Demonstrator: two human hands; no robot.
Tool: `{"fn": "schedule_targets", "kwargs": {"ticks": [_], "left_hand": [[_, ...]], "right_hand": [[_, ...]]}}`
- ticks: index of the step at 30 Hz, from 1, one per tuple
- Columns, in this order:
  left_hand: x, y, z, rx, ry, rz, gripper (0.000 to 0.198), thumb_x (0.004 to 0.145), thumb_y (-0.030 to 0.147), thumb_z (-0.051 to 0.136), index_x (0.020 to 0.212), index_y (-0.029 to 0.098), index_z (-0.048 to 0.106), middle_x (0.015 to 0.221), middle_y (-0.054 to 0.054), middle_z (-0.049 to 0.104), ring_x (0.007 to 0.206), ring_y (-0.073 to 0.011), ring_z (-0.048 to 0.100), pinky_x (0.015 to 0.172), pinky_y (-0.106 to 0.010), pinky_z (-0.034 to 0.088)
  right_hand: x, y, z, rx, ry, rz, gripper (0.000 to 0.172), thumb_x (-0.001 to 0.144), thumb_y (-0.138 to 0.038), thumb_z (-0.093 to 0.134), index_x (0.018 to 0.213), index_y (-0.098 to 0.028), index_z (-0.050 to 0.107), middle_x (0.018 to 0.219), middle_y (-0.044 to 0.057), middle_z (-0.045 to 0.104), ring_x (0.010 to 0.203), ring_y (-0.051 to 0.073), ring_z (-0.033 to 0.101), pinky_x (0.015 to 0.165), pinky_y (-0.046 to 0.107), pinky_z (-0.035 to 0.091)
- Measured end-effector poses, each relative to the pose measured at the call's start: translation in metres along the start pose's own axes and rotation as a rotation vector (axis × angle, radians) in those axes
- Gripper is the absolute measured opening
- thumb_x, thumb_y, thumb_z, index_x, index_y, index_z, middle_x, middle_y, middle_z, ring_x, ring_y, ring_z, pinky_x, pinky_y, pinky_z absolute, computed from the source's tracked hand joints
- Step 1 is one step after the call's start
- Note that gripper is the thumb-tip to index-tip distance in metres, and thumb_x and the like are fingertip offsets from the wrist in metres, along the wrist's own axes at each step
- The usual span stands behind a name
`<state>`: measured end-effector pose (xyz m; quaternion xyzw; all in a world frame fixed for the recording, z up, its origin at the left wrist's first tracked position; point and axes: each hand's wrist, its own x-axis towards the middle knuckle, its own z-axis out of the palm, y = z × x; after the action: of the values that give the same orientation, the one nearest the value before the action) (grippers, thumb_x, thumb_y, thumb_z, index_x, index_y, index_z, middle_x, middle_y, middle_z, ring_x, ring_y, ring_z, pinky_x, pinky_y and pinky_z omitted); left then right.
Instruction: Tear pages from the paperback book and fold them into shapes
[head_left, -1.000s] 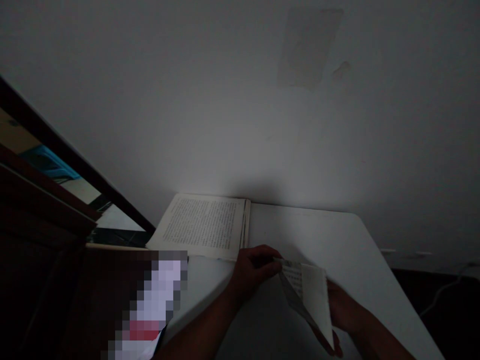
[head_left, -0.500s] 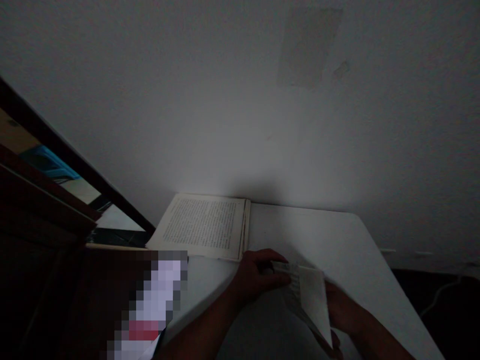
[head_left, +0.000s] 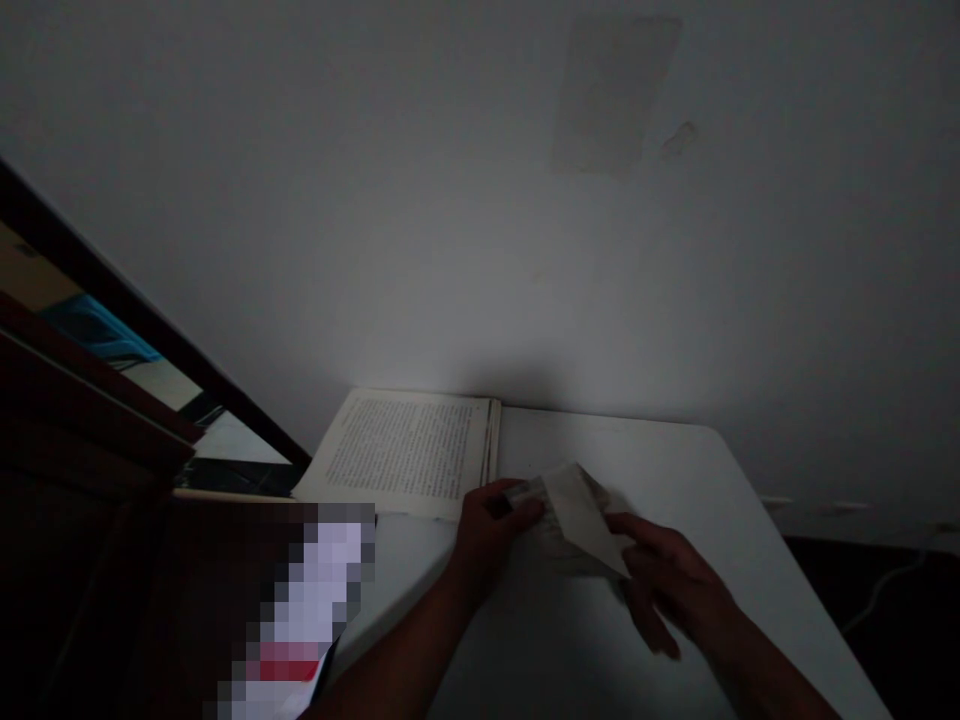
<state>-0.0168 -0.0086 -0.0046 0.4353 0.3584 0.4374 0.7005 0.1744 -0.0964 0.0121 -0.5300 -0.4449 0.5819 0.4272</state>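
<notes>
Folded paper (head_left: 581,518) turned, shifted forward | left hand (head_left: 487,535) — pinching it | right hand (head_left: 679,575) — grip unclear

left hand (head_left: 486,535): bare | right hand (head_left: 686,580): bare, slender fingers (head_left: 654,628) | forearms (head_left: 409,645): bare, tapered

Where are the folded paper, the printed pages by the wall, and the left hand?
folded paper (head_left: 581,515): head view, on its pale blank panel
printed pages (head_left: 405,447): head view, middle of the text block
left hand (head_left: 482,528): head view, back of the hand
</notes>
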Motion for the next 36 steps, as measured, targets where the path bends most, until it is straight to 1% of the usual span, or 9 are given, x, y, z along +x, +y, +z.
{"fn": "schedule_targets", "kwargs": {"ticks": [3, 5, 8, 11, 15, 21, 27, 32, 36], "left_hand": [[0.002, -0.004, -0.003, -0.035, 0.032, 0.013, 0.03, 0.064, 0.036, 0.075, 0.079, 0.012, 0.067, 0.071, -0.003, 0.066, 0.063, -0.0154, 0.06, 0.061, -0.025, 0.044], [0.002, -0.006, -0.003, -0.049, 0.05, 0.011, 0.031, 0.065, 0.038, 0.074, 0.08, 0.012, 0.066, 0.07, -0.004, 0.065, 0.062, -0.0151, 0.059, 0.061, -0.025, 0.044], [0.002, -0.005, -0.002, -0.056, 0.066, 0.024, 0.029, 0.064, 0.037, 0.074, 0.077, 0.012, 0.066, 0.068, -0.002, 0.064, 0.06, -0.0139, 0.058, 0.059, -0.024, 0.043], [0.001, -0.001, 0.001, -0.047, 0.068, 0.045, 0.026, 0.065, 0.036, 0.074, 0.076, 0.013, 0.066, 0.066, -0.001, 0.064, 0.059, -0.0128, 0.057, 0.058, -0.023, 0.042], [-0.001, 0.001, 0.004, -0.001, 0.086, 0.023, 0.029, 0.063, 0.037, 0.076, 0.077, 0.013, 0.066, 0.066, -0.001, 0.065, 0.059, -0.0131, 0.058, 0.057, -0.023, 0.043], [-0.002, -0.002, 0.005, 0.056, 0.074, 0.008, 0.034, 0.059, 0.04, 0.077, 0.075, 0.012, 0.065, 0.066, -0.003, 0.065, 0.058, -0.0146, 0.058, 0.055, -0.024, 0.044], [-0.005, 0.003, 0.008, 0.201, -0.003, 0.02, 0.033, 0.059, 0.04, 0.076, 0.072, 0.012, 0.066, 0.059, 0.001, 0.06, 0.053, -0.012, 0.052, 0.05, -0.021, 0.037], [-0.006, 0.005, 0.009, 0.284, -0.125, -0.008, 0.032, 0.058, 0.035, 0.077, 0.077, 0.011, 0.069, 0.066, -0.002, 0.064, 0.06, -0.0141, 0.055, 0.054, -0.022, 0.039], [-0.006, 0.001, 0.009, 0.265, -0.239, -0.077, 0.036, 0.059, 0.033, 0.078, 0.087, 0.011, 0.071, 0.077, -0.006, 0.067, 0.067, -0.0171, 0.059, 0.06, -0.025, 0.043]], "right_hand": [[0.005, -0.001, -0.004, -0.086, 0.279, -0.269, 0.03, 0.082, -0.044, 0.055, 0.087, -0.015, 0.062, 0.046, -0.003, 0.053, 0.037, 0.011, 0.047, 0.039, 0.022, 0.037], [0.008, -0.002, -0.005, -0.203, 0.38, -0.438, 0.028, 0.076, -0.045, 0.062, 0.08, -0.017, 0.063, 0.075, 0.006, 0.063, 0.067, 0.019, 0.06, 0.059, 0.029, 0.048], [0.011, -0.002, -0.003, -0.295, 0.291, -0.546, 0.035, 0.068, -0.047, 0.069, 0.089, -0.02, 0.063, 0.121, 0.014, 0.052, 0.111, 0.031, 0.049, 0.091, 0.041, 0.041], [0.013, 0.001, 0.001, -0.231, 0.186, -0.537, 0.042, 0.066, -0.047, 0.071, 0.098, -0.022, 0.061, 0.135, 0.014, 0.041, 0.124, 0.033, 0.038, 0.099, 0.046, 0.034], [0.015, 0.003, 0.006, -0.11, 0.165, -0.492, 0.03, 0.073, -0.042, 0.067, 0.093, -0.021, 0.063, 0.131, 0.014, 0.046, 0.122, 0.031, 0.043, 0.096, 0.045, 0.039], [0.015, -0.002, 0.007, -0.064, 0.321, -0.481, 0.01, 0.075, -0.029, 0.067, 0.076, -0.02, 0.068, 0.11, 0.011, 0.062, 0.102, 0.026, 0.059, 0.082, 0.035, 0.05], [0.014, -0.005, 0.005, -0.106, 0.475, -0.426, 0.009, 0.072, -0.026, 0.069, 0.066, -0.019, 0.067, 0.096, 0.007, 0.069, 0.085, 0.021, 0.064, 0.07, 0.028, 0.053], [0.012, -0.006, 0.002, -0.141, 0.602, -0.342, 0.016, 0.069, -0.029, 0.072, 0.082, -0.02, 0.069, 0.086, 0.005, 0.073, 0.074, 0.018, 0.066, 0.068, 0.028, 0.054], [0.012, -0.008, 0.001, -0.086, 0.602, -0.321, 0.017, 0.067, -0.028, 0.073, 0.08, -0.019, 0.068, 0.082, 0.004, 0.074, 0.07, 0.017, 0.068, 0.067, 0.026, 0.055]]}}
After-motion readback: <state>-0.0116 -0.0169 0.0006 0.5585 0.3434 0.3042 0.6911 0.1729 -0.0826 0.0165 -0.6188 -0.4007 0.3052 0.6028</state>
